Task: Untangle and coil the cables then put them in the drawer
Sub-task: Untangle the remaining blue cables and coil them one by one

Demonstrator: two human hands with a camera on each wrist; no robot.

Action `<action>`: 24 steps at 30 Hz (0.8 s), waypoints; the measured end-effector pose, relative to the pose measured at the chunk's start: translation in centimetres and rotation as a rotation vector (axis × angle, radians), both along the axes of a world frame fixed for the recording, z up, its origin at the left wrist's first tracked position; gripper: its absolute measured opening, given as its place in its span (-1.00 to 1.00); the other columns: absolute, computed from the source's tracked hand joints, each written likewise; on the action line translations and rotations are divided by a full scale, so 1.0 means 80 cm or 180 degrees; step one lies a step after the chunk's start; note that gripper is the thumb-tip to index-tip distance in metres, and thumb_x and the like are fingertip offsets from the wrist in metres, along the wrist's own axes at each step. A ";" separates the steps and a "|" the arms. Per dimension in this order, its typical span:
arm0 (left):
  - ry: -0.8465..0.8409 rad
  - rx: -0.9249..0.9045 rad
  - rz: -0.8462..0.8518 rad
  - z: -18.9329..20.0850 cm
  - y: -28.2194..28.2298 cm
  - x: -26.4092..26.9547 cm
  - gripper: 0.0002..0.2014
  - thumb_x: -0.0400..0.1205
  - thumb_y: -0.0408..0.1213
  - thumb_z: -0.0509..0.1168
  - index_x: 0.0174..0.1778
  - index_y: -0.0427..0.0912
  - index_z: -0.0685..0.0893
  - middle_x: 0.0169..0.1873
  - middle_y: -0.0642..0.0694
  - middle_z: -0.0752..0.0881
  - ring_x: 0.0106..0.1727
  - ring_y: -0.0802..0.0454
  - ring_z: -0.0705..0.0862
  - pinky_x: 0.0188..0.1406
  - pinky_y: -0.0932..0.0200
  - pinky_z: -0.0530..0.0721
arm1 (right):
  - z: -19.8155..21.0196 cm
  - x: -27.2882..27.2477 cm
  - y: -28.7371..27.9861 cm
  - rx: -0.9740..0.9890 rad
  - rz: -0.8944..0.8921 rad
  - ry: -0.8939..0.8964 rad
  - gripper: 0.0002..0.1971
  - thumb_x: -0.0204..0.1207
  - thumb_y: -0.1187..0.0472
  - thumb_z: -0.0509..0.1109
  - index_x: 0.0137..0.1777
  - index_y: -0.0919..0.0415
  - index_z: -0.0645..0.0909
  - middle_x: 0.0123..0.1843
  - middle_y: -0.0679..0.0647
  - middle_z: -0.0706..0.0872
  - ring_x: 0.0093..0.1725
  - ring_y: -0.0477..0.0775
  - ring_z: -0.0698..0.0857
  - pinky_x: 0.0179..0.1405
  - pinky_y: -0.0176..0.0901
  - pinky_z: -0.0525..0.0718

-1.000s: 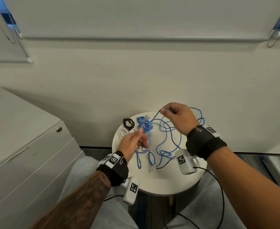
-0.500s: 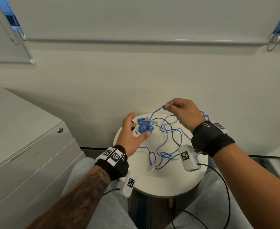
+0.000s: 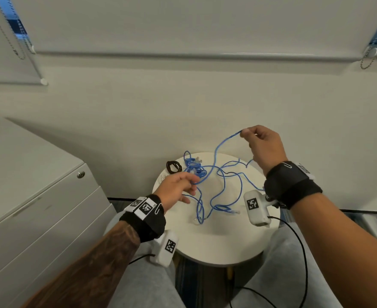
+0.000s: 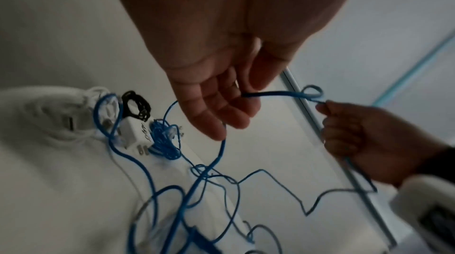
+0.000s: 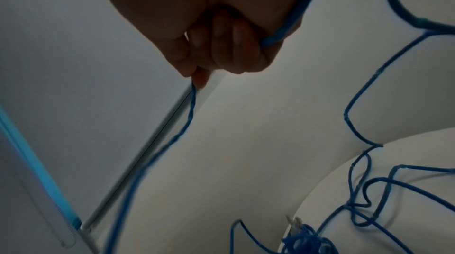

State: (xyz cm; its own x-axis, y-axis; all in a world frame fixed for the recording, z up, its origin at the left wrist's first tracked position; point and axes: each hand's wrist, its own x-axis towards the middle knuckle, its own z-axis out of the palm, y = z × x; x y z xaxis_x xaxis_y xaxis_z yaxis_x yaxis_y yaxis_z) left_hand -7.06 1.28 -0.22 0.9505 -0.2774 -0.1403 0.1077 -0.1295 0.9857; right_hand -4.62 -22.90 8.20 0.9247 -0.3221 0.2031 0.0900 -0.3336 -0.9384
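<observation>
A long blue cable [image 3: 216, 152] sprawls in loops over the round white table [image 3: 227, 245], with a tight knotted bundle [image 3: 194, 167] at the far left. My right hand [image 3: 245, 132] is raised above the table's far right. It pinches a strand between thumb and forefinger, and the cable [image 5: 191, 106] hangs down from it. My left hand [image 3: 193, 182] hovers low beside the bundle. Its thumb and curled fingers [image 4: 236, 98] hold another stretch of the blue cable [image 4: 270, 93], which runs across to the right hand.
A small black coiled cable [image 3: 173, 167] lies at the table's far left edge, next to a white charger [image 4: 133, 131] with a white cord [image 4: 74, 122]. A grey drawer cabinet [image 3: 49, 218] stands shut on the left. A wall is close behind the table.
My right hand has risen up and rightward, drawing its strand out of the tangle. My left hand left the knotted bundle, dropped lower and took hold of a strand.
</observation>
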 end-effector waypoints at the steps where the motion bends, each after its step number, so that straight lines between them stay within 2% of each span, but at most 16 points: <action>1: -0.0155 0.0241 -0.0124 -0.006 0.002 -0.001 -0.79 0.64 -0.42 0.23 -0.05 -0.06 0.74 -0.20 -0.18 0.72 -0.27 0.02 0.67 -0.35 0.21 0.66 | 0.001 0.002 -0.004 0.0070 -0.0094 -0.0014 -0.81 0.61 0.10 0.42 -0.07 0.20 0.77 -0.45 -0.20 0.60 -0.44 -0.24 0.51 -0.29 -0.23 0.48; 3: -0.0635 0.0672 -0.0301 -0.012 0.005 -0.004 -0.90 0.56 -0.11 0.36 -0.12 0.09 0.78 -0.12 -0.22 0.76 -0.17 -0.03 0.70 -0.08 0.17 0.72 | 0.004 0.008 -0.014 0.0124 -0.0229 0.0004 -0.82 0.61 0.09 0.42 -0.07 0.18 0.77 -0.43 -0.21 0.59 -0.40 -0.25 0.54 -0.25 -0.22 0.49; 4: -0.0842 0.0844 -0.0347 -0.012 0.007 -0.005 -0.91 0.51 -0.03 0.37 -0.20 0.13 0.78 -0.10 -0.17 0.74 -0.09 -0.01 0.69 0.07 0.13 0.69 | 0.004 0.011 -0.019 0.0113 -0.0272 0.0028 -0.82 0.61 0.09 0.42 -0.06 0.18 0.78 -0.39 -0.19 0.61 -0.35 -0.24 0.55 -0.22 -0.20 0.51; 6: -0.1166 0.0974 -0.0239 -0.004 0.008 -0.004 -0.89 0.49 -0.09 0.34 -0.35 0.16 0.71 -0.09 0.01 0.62 0.02 0.04 0.63 0.14 0.17 0.57 | 0.000 0.016 -0.026 0.0017 -0.0308 0.0073 -0.79 0.61 0.08 0.42 -0.04 0.21 0.78 -0.29 -0.10 0.68 -0.26 -0.16 0.59 -0.17 -0.17 0.55; 8: -0.1233 0.0826 -0.0073 0.011 0.005 -0.003 -0.86 0.53 -0.21 0.27 -0.33 0.07 0.62 -0.15 0.10 0.62 -0.01 0.04 0.63 0.09 0.18 0.54 | -0.006 0.021 -0.026 -0.0096 -0.0302 0.0078 -0.77 0.61 0.09 0.42 -0.02 0.26 0.78 -0.22 0.03 0.70 -0.22 -0.03 0.58 -0.19 -0.17 0.55; 10: -0.0758 0.0410 -0.0050 0.026 -0.001 -0.002 -0.82 0.65 -0.41 0.16 -0.18 -0.11 0.61 -0.39 0.13 0.62 -0.29 0.06 0.59 -0.10 0.14 0.53 | -0.011 0.025 -0.023 -0.0147 -0.0317 0.0044 -0.75 0.63 0.09 0.41 0.00 0.30 0.76 -0.19 0.08 0.69 -0.21 0.02 0.57 -0.21 -0.18 0.54; 11: -0.0480 0.0237 -0.0131 0.034 -0.003 -0.003 -0.76 0.67 -0.51 0.08 -0.11 -0.18 0.61 -0.51 0.14 0.54 -0.44 0.10 0.48 -0.22 0.13 0.48 | -0.012 0.027 -0.022 -0.0148 -0.0351 0.0010 -0.75 0.63 0.09 0.41 0.01 0.30 0.75 -0.19 0.08 0.68 -0.21 0.02 0.57 -0.19 -0.17 0.54; 13: 0.0027 0.0039 -0.0530 0.049 -0.004 -0.005 -0.74 0.64 -0.54 0.03 -0.09 -0.22 0.60 -0.59 0.10 0.39 -0.54 0.13 0.33 -0.31 0.13 0.45 | -0.012 0.034 -0.022 -0.0111 -0.0443 -0.0077 -0.76 0.64 0.09 0.39 0.02 0.27 0.75 -0.19 0.04 0.68 -0.22 -0.01 0.58 -0.15 -0.18 0.55; 15: 0.0465 -0.0488 -0.1078 0.067 -0.004 -0.012 -0.85 0.55 -0.44 0.08 -0.15 -0.23 0.56 -0.55 0.01 0.37 -0.52 0.07 0.38 -0.23 0.09 0.57 | -0.015 0.039 -0.022 -0.0145 -0.0500 -0.0086 -0.77 0.65 0.10 0.38 0.01 0.26 0.75 -0.23 0.01 0.66 -0.27 -0.05 0.56 -0.17 -0.20 0.53; 18: 0.0870 -0.1867 -0.1466 0.103 -0.002 -0.014 -0.88 0.53 -0.41 0.10 -0.14 -0.22 0.53 -0.49 -0.04 0.40 -0.44 0.00 0.45 -0.07 -0.01 0.66 | -0.033 0.039 -0.014 -0.0560 -0.0211 0.0189 -0.81 0.65 0.12 0.40 -0.04 0.25 0.71 -0.26 0.02 0.65 -0.31 0.01 0.55 -0.24 -0.19 0.50; 21: 0.0612 -0.2837 -0.1069 0.138 -0.001 0.000 -0.85 0.58 -0.42 0.09 -0.09 -0.21 0.56 -0.46 0.00 0.47 -0.41 0.05 0.53 -0.10 0.02 0.70 | -0.058 0.017 0.011 -0.1205 0.0677 0.0657 -0.88 0.64 0.12 0.43 -0.08 0.13 0.70 -0.16 0.07 0.77 -0.21 0.03 0.68 -0.21 -0.22 0.54; 24: 0.0320 -0.3073 -0.0353 0.147 0.007 0.030 -0.78 0.69 -0.46 0.04 -0.07 -0.20 0.59 -0.29 -0.05 0.68 -0.22 0.03 0.74 0.00 0.03 0.77 | -0.068 -0.014 0.038 -0.1646 0.1414 0.0902 -0.86 0.63 0.00 0.43 -0.13 -0.01 0.72 -0.24 -0.08 0.74 -0.29 -0.10 0.61 -0.18 -0.18 0.56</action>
